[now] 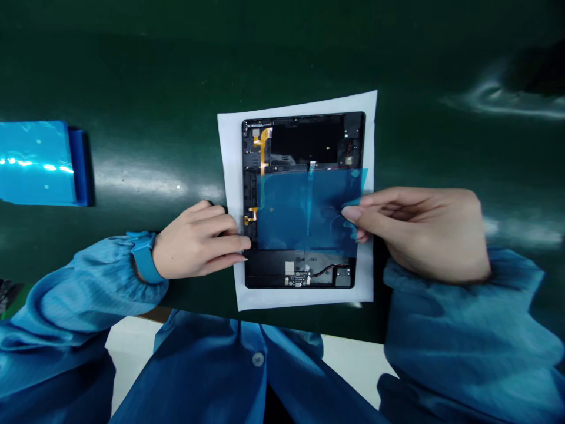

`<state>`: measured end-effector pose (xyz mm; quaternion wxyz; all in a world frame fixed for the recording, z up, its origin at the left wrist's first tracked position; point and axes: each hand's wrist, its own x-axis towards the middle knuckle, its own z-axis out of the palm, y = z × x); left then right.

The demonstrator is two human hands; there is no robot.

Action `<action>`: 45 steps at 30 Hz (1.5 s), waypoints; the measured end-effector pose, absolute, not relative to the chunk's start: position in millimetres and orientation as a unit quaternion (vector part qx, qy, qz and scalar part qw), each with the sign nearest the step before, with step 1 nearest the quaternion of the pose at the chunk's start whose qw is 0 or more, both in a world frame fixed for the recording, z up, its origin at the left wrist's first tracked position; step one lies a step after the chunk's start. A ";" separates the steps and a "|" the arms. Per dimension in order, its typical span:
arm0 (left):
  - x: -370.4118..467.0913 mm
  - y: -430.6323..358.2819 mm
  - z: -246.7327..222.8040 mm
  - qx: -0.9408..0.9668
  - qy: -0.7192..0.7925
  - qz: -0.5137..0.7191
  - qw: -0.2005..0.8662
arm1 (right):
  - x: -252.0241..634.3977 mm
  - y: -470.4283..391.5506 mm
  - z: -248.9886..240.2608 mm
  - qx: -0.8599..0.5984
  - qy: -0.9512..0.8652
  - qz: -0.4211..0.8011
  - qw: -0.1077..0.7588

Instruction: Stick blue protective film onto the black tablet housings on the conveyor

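Note:
An opened black tablet housing (273, 268) lies on a white foam sheet (230, 171) in front of me. Its inside shows an orange flex cable (263, 154), a small circuit board (298, 278) and a dark wire. Across its middle lies a see-through blue film (285, 212). My right hand (424, 229) pinches the film's right edge between thumb and fingers, and that edge bends up. At the housing's left edge rests my left hand (200, 241), fingers partly bent, with the fingertips touching the rim and nothing visible held in them.
A stack of shiny blue film sheets (37, 168) sits at the left on the dark green table (176, 70). Glossy reflections show on the table at the right. The table's front edge runs just below the foam sheet, close to my body.

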<state>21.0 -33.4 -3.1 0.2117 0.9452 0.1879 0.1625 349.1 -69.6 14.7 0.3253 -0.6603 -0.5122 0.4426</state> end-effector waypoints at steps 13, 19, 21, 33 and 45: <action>26.9 -29.7 17.6 0.930 0.234 0.194 0.204 | 345.1 -65.2 13.2 -0.662 -0.473 0.474 0.338; 77.3 -10.3 25.3 0.976 0.191 0.060 0.090 | 349.6 -65.5 -2.9 -0.665 -0.422 0.441 0.431; 98.9 -6.6 24.1 0.981 0.175 0.003 0.081 | 352.7 -66.4 -6.1 -0.660 -0.411 0.445 0.444; 134.3 -0.1 30.5 0.972 0.182 -0.094 0.114 | 356.7 -73.8 -8.3 -0.648 -0.515 0.378 0.415; 62.8 6.8 -3.7 0.913 0.343 -0.026 0.221 | 311.8 -37.8 2.7 -0.402 -0.913 0.064 0.031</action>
